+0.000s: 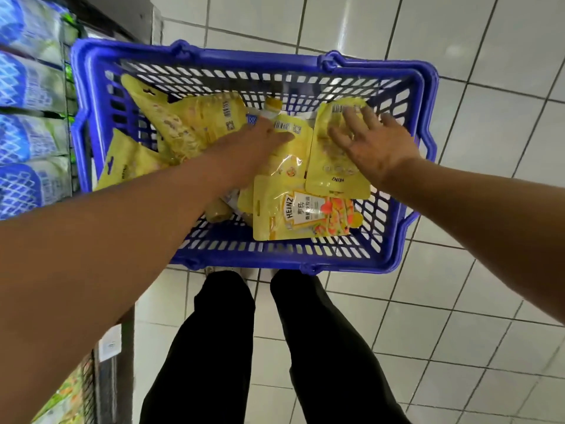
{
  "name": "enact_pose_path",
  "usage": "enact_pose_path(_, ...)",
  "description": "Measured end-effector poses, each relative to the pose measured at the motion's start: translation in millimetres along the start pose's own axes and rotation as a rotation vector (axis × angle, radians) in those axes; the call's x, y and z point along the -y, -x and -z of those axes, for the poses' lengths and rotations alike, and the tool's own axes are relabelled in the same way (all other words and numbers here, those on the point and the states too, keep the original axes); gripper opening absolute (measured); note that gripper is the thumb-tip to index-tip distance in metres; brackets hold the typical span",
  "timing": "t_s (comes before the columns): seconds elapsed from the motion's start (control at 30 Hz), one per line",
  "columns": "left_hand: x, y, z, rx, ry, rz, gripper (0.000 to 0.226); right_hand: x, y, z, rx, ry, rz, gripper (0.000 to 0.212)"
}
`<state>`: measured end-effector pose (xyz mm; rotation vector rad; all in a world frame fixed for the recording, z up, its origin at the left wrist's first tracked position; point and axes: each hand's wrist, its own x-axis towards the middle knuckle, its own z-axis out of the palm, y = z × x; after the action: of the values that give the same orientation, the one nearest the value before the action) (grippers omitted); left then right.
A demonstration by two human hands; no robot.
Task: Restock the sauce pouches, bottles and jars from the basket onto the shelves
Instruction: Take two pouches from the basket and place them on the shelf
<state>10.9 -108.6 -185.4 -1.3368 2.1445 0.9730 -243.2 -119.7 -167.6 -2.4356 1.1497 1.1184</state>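
Left forearm (122,240) reaches in from 8 o'clock. The left hand (260,139) rests straight-fingered on the middle pouch (289,154), and the right hand (376,145) is spread over the right-side pouch (333,169). Neither grips anything. Both pouches lie in the blue basket (244,61) at 12 o'clock. Best pinch one pouch edge per hand, then lift towards the shelves (30,87) at 9 o'clock.

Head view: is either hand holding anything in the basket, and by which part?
Nothing is held: left hand and right hand lie open over yellow pouches, no grip closed.
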Motion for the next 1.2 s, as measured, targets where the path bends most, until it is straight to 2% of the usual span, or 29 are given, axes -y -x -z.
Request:
enact_pose_path(0.17, 2.0, -19.7, -1.9, 0.089, -0.015, -0.013, 0.083, -3.0, -22.7, -7.9, 0.03, 0.025, -0.013, 0.132)
enact_pose_path(0.23, 10.8, -27.0, -5.5, 0.094, -0.067, -0.085, 0.088, -2.1, -30.3, -9.5, 0.038, 0.03, 0.009, 0.131)
enact_pose_path(0.3, 20.9, -35.8, -14.2, 0.095, -0.151, -0.215, 0.084, 1.4, -35.3, -13.9, 0.054, 0.034, 0.031, 0.132)
enact_pose_path(0.43, 31.3, -45.4, -20.8, -0.032, -0.382, -0.401, 0.067, 8.6, -38.2, -23.6, 0.045, 0.034, 0.017, 0.128)
enact_pose_path(0.53, 33.3, -48.4, -22.7, -0.118, -0.409, -0.474, 0.083, 9.4, -39.8, -25.1, 0.038, 0.014, 0.005, 0.125)
enact_pose_path(0.6, 35.6, -49.4, -16.7, -0.104, -0.376, -0.428, 0.091, 9.0, -40.8, -22.4, 0.034, -0.024, 0.011, 0.119)
enact_pose_path(0.7, 29.9, -45.1, -9.3, -0.182, -0.4, -0.441, 0.086, 7.8, -39.9, -11.7, 0.006, -0.16, 0.029, 0.088)
enact_pose_path(0.77, 30.5, -37.0, -9.5, -0.228, -0.336, -0.424, 0.07, 2.4, -39.4, -4.0, 0.021, -0.3, 0.036, 0.081)
enact_pose_path(0.87, 37.4, -15.9, -13.7, -0.116, -0.089, -0.277, 0.074, -7.5, -37.6, 9.9, 0.045, -0.567, 0.017, 0.072)
enact_pose_path(0.93, 43.3, 1.8, -16.0, -0.083, 0.145, -0.204, 0.069, -11.2, -29.4, 20.6, 0.069, -0.926, -0.053, 0.05)
enact_pose_path(1.0, 44.7, 24.2, -14.3, -0.145, 0.517, -0.066, 0.048, -7.7, -17.6, 26.0, 0.125, -1.35, -0.094, 0.027)
enact_pose_path(1.03, 43.1, 35.4, -12.0, -0.151, 0.699, 0.033, 0.041, -4.5, -11.7, 25.7, 0.143, -1.505, -0.109, 0.023)
enact_pose_path(1.1, 37.5, 55.1, -5.8, -0.136, 0.882, 0.176, 0.044, 0.8, 0.6, 22.2, 0.209, -1.828, -0.151, 0.033)
enact_pose_path(1.2, 31.2, 74.5, -0.3, -0.11, 1.068, 0.219, 0.034, 11.5, 22.6, 17.8, 0.353, -2.338, -0.115, 0.054)
